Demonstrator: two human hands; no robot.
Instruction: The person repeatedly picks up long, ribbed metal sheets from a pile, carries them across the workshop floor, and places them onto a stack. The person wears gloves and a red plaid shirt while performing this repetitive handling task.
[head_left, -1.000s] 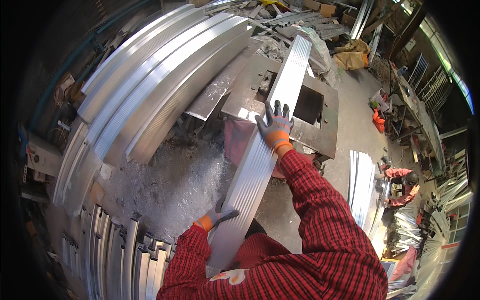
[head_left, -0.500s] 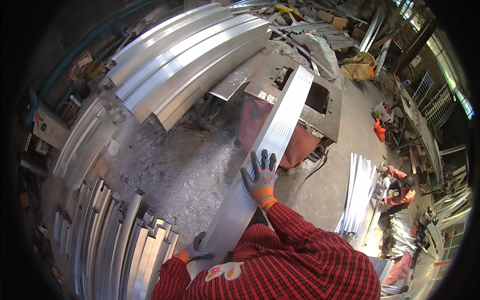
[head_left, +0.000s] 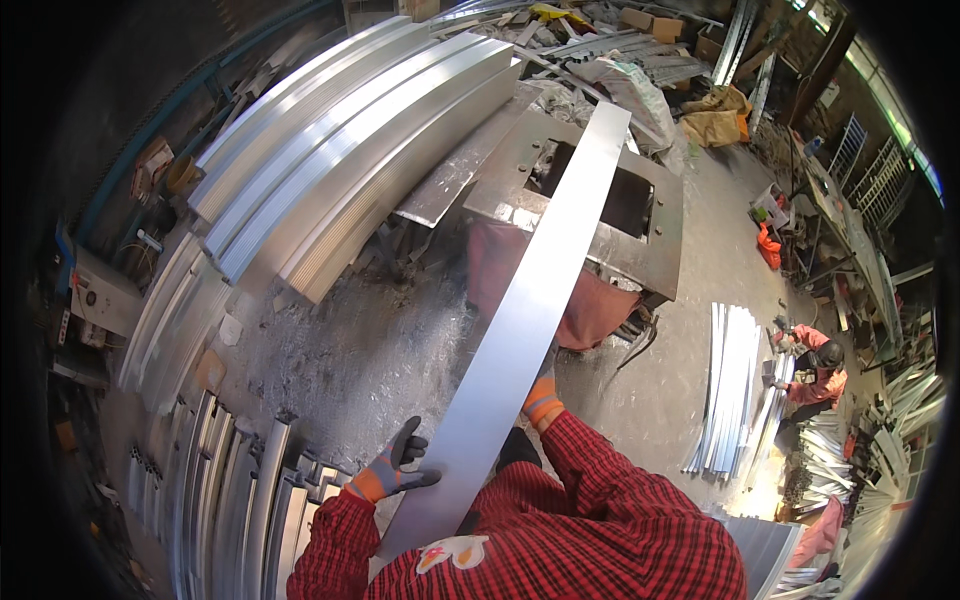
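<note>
A long aluminium profile (head_left: 515, 315) slants across the middle, its smooth flat face up. The far end lies over a metal worktable (head_left: 501, 190) with a dark rectangular opening, and the near end reaches my body. My left hand (head_left: 395, 465), in a grey and orange glove, is open at the profile's left edge near its lower end, fingers spread and one fingertip touching the face. My right hand (head_left: 544, 396), gloved alike, is at the right edge, partly behind the profile, which hides its fingers.
Stacked wide aluminium profiles (head_left: 350, 140) fill the upper left; cut lengths (head_left: 240, 490) stand lower left. A red cloth (head_left: 595, 315) hangs under the worktable. Thin strips (head_left: 727, 390) lie right, near a crouching person (head_left: 815, 370). Scrap and sacks (head_left: 715, 120) clutter the back.
The profile has turned over from its ribbed face to its smooth face. My right hand has left the top and gone to the right edge, partly behind it. My left fingers have spread.
</note>
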